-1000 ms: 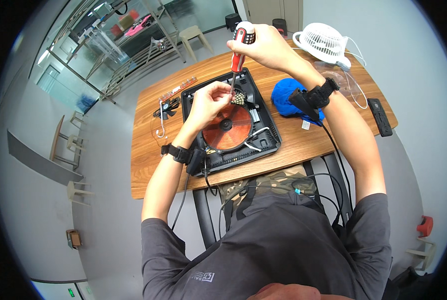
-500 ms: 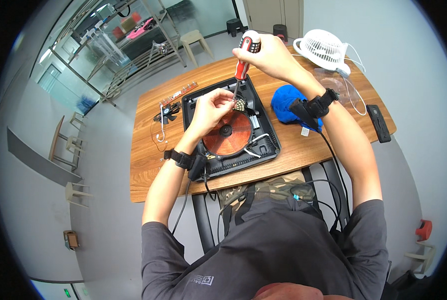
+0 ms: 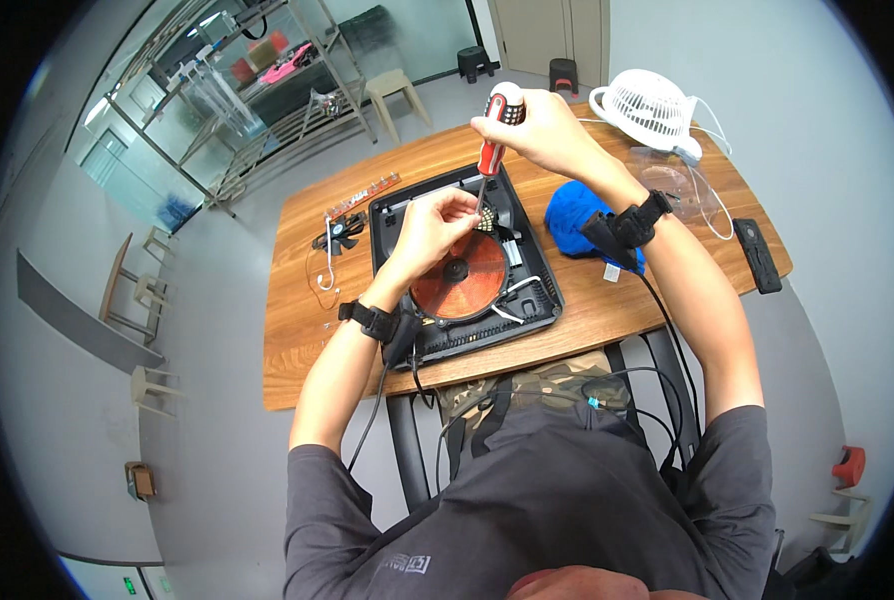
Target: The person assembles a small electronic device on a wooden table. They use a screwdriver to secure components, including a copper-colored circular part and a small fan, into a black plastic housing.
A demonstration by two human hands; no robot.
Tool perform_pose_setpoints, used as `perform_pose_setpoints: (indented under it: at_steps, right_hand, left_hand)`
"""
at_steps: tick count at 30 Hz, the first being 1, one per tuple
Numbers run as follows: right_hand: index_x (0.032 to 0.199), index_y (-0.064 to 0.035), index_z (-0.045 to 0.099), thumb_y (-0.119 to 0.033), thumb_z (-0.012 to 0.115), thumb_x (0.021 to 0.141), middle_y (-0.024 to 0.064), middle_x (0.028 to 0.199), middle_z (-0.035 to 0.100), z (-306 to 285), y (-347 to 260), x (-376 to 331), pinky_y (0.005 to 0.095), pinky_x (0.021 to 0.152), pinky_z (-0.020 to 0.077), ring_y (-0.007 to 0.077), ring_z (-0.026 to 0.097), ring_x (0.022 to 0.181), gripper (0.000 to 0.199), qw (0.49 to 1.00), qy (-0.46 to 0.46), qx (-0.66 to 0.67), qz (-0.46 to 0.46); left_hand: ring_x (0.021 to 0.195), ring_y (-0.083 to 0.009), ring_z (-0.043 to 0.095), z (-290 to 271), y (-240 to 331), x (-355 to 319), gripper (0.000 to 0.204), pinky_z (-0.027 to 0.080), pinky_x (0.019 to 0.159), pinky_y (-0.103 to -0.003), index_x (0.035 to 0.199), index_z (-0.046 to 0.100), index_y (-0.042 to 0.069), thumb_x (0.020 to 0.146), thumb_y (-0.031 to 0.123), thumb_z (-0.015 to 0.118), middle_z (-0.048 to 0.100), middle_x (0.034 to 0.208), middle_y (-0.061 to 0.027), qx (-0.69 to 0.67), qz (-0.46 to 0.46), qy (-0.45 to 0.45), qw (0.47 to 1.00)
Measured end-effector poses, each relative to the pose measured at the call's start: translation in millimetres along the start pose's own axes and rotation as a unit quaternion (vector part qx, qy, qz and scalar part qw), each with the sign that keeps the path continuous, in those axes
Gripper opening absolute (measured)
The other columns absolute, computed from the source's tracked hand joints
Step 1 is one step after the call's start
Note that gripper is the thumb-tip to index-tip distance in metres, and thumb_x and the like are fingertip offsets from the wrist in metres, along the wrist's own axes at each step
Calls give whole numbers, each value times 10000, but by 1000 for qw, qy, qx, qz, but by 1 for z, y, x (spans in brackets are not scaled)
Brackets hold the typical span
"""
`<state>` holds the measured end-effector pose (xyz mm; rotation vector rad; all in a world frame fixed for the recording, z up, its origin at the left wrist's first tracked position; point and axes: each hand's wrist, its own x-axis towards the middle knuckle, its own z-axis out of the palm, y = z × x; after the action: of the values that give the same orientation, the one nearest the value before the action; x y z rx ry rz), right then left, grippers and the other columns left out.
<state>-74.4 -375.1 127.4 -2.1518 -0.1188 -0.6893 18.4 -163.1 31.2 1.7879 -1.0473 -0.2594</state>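
Gripping a screwdriver, both hands work over the opened cooker.

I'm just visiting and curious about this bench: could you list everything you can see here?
Wooden table: one, brown, centre.
Opened cooker base: one, black, mid-table.
Coil disc: one, copper-orange, inside the base.
Screwdriver: one, red and white handle, upright over the base.
Small fan part: one, black, left of the base.
Cloth: one, blue, right of the base.
Desk fan: one, white, far right corner.
Remote-like bar: one, black, right edge.
Left hand: at the screwdriver tip.
Right hand: grips the handle.
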Motion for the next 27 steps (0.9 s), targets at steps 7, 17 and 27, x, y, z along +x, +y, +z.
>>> perform_pose_setpoints:
  at_steps: [7,17,27]
  right_hand:
    - [836,-35,652,-422,762,885,23,667,631,6,1,-5,276,586,460,89,568,621,405,1000,-7,-19,-6]
    - [891,-13,712,-421,751,864,105,731,728,4,12,-1,331,683,544,196,699,690,411,999,-8,-44,11]
    - [854,1,714,-379,728,877,124,720,734,5,14,-4,338,688,559,211,725,694,381,998,-41,-54,-5]
  left_hand:
    - [853,-57,656,1,-5,6,192,550,790,-221,1068,693,-3,894,46,756,717,958,-21,-7,-4,-32,999]
    - [930,-94,685,-1,3,9,353,562,832,-275,1232,684,2,901,102,751,734,1053,-65,49,-35,-79,995]
    - [1013,-339,704,-6,-41,7,320,546,944,-389,1096,746,-14,832,162,787,741,1090,-181,224,131,-140,955]
